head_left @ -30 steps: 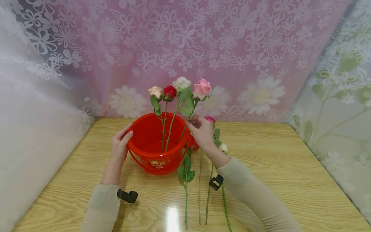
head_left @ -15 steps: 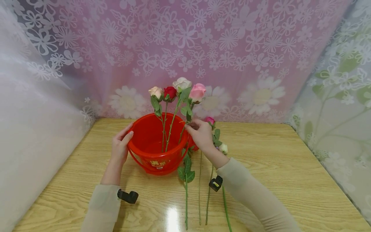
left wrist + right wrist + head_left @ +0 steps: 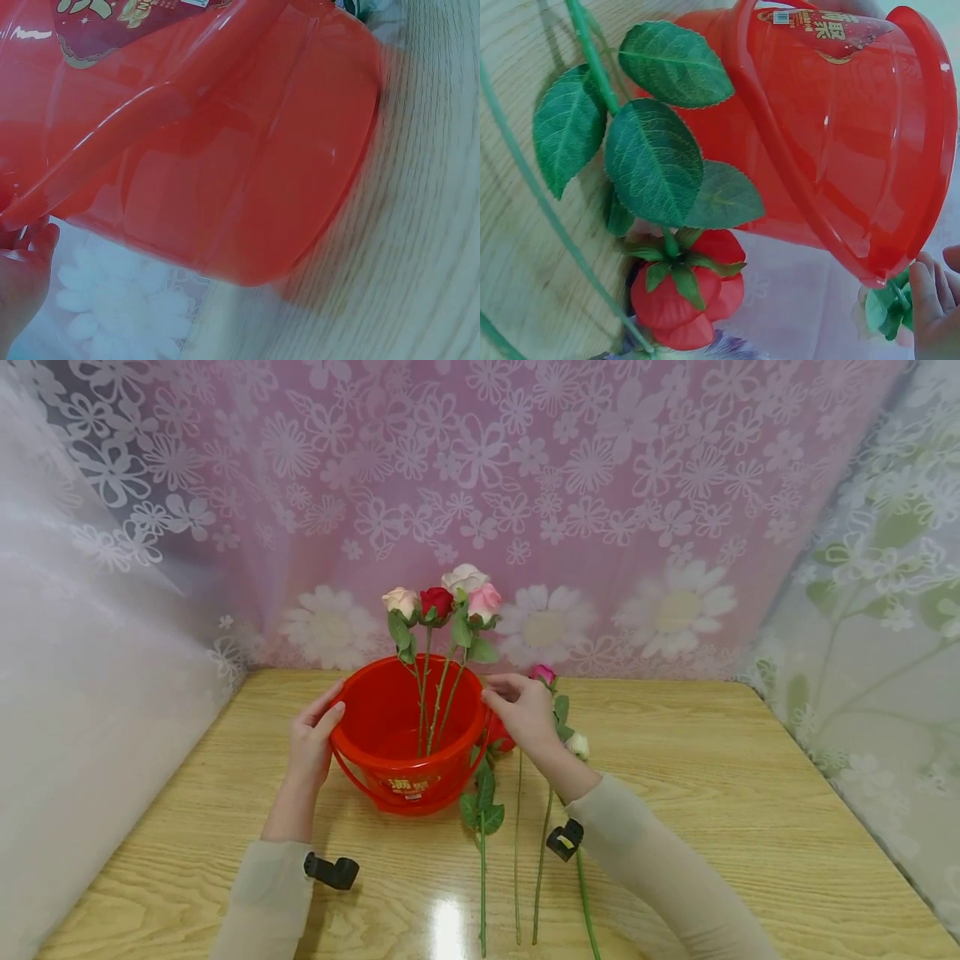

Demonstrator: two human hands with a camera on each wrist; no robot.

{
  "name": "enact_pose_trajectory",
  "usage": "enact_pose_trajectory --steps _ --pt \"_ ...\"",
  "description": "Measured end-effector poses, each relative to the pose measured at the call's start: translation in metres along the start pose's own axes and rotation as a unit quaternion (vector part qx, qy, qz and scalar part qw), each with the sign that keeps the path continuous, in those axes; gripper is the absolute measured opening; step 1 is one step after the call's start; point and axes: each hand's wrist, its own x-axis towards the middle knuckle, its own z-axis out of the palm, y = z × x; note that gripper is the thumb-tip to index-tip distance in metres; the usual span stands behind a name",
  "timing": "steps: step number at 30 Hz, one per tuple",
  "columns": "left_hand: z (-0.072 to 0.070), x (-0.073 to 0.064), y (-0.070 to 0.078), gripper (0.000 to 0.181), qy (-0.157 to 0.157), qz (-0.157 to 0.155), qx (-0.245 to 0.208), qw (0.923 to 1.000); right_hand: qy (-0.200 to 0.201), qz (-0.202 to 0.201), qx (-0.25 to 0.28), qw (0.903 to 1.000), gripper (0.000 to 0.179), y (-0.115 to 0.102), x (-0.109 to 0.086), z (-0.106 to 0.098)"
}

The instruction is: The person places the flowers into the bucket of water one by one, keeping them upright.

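A red plastic bucket [image 3: 408,785] with a handle stands on the table. In it stand a peach rose [image 3: 401,602], a red rose [image 3: 436,605], a white rose [image 3: 463,578] and a pink rose [image 3: 483,602], stems leaning on its far side. My left hand [image 3: 309,739] grips the bucket's left rim, thumb near the top; the left wrist view shows only part of that hand [image 3: 24,281]. By the right rim is my right hand [image 3: 525,714], fingers loosely bent, no stem between them. In the right wrist view its fingers [image 3: 928,296] are close to the rim and leaves.
Right of the bucket lie more flowers: a large red flower [image 3: 686,292] with broad green leaves [image 3: 656,161], a magenta rose [image 3: 543,674] and a cream one [image 3: 577,745]. Their stems [image 3: 482,885] point toward the table's front. A floral curtain [image 3: 480,485] hangs behind the wooden table [image 3: 712,802].
The pink rose has swung left toward the other upright roses, and my right hand has let go of its stem, staying by the rim. My left hand keeps its place on the bucket.
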Motion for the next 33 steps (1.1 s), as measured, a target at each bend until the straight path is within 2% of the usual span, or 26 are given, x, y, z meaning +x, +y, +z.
enact_pose_trajectory --steps 6,9,14,25,33 --pt "0.000 0.000 -0.001 0.040 0.000 0.003 -0.004 1.0000 -0.001 -0.006 0.010 0.9999 0.020 0.010 -0.004 -0.009" --pt "-0.001 0.001 -0.001 0.040 0.000 0.006 -0.004 1.0000 -0.008 0.003 0.011 0.9999 0.020 0.017 -0.006 -0.015" --pt "-0.001 0.001 -0.001 0.040 -0.001 0.008 -0.003 1.0000 -0.011 0.021 -0.015 0.9996 0.021 0.024 -0.013 -0.024" --pt "-0.001 0.001 0.001 0.043 -0.003 -0.006 -0.001 1.0000 0.005 0.025 -0.055 0.9982 0.020 0.041 -0.025 -0.042" --pt "-0.002 0.000 0.001 0.043 -0.012 -0.004 0.003 0.9999 0.003 0.029 -0.081 0.9963 0.017 0.055 -0.034 -0.056"
